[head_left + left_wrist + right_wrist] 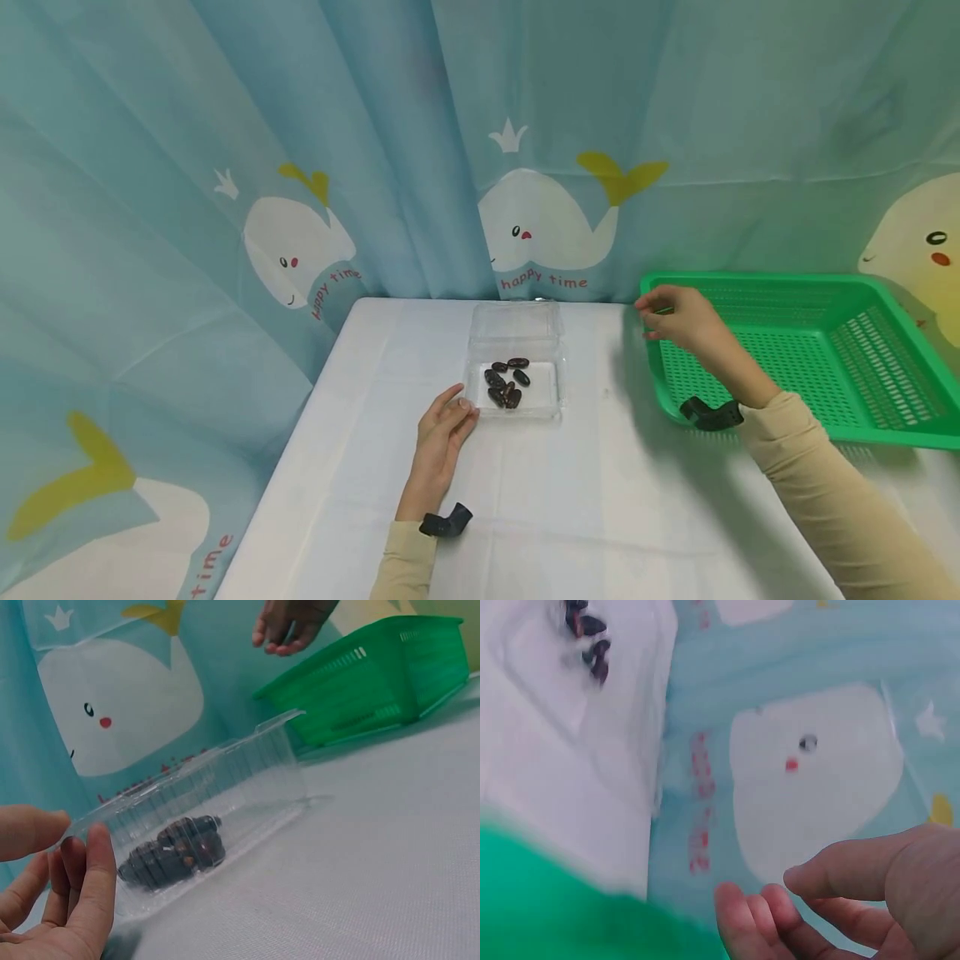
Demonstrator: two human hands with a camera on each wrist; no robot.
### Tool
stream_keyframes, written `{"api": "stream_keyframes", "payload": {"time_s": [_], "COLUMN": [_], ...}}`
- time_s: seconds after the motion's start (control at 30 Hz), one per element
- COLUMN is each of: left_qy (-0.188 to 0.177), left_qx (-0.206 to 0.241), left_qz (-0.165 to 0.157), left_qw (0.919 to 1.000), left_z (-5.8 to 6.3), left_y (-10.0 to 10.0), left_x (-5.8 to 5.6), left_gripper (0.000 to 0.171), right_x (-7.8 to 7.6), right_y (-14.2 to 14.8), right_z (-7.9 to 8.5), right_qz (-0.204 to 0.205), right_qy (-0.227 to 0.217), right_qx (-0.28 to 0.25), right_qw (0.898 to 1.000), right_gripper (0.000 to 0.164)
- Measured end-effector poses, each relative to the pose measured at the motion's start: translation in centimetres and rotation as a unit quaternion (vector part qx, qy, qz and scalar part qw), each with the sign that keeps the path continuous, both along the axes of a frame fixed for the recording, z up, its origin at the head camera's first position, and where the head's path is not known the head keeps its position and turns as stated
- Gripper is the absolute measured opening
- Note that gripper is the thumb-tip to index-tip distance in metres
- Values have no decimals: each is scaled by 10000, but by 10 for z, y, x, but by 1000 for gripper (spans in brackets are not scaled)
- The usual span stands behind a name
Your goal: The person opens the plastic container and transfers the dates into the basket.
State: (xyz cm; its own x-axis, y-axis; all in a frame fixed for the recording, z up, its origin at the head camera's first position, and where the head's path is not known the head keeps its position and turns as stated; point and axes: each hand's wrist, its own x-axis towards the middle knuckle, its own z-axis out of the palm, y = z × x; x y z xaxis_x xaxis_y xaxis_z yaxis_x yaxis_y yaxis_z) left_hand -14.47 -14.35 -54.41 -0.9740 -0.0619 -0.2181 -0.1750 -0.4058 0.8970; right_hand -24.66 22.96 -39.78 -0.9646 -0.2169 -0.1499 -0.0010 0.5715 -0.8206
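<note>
A clear plastic clamshell box (558, 392) sits on the table with its lid (514, 320) folded back toward the curtain. Inside lie several shiny dark-brown oval pieces that look like dates (521, 378), also seen through the ribbed wall in the left wrist view (176, 851). My left hand (442, 433) pinches the box's near-left corner between thumb and fingers. Over the left rim of a green plastic basket (885, 437) hovers my right hand (692, 321), fingers loosely bent. Nothing shows between its thumb and fingertips in the right wrist view (840, 900).
A white cloth (555, 517) covers the table. Behind it and along the left hangs a light-blue curtain (405, 167) printed with whales. The basket, with slotted sides and floor, stands to the right of the box. Each wrist wears a black camera mount (446, 522).
</note>
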Motion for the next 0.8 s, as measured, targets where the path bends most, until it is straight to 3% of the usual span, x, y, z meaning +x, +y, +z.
{"api": "stream_keyframes", "payload": {"time_s": [0.27, 0.8], "left_qy": [-2, -29], "left_qx": [44, 72], "left_qz": [-1, 37], "left_qw": [10000, 10000], "left_z": [0, -3], "left_y": [-1, -2], "left_x": [0, -3], "left_gripper": [52, 52], "right_x": [13, 16], "right_y": [-47, -124], "right_z": [-7, -52], "right_qz": [-8, 376], "right_qy": [268, 366], "right_qx": [-39, -568], "right_qw": [9996, 9970], "right_gripper": [26, 17]}}
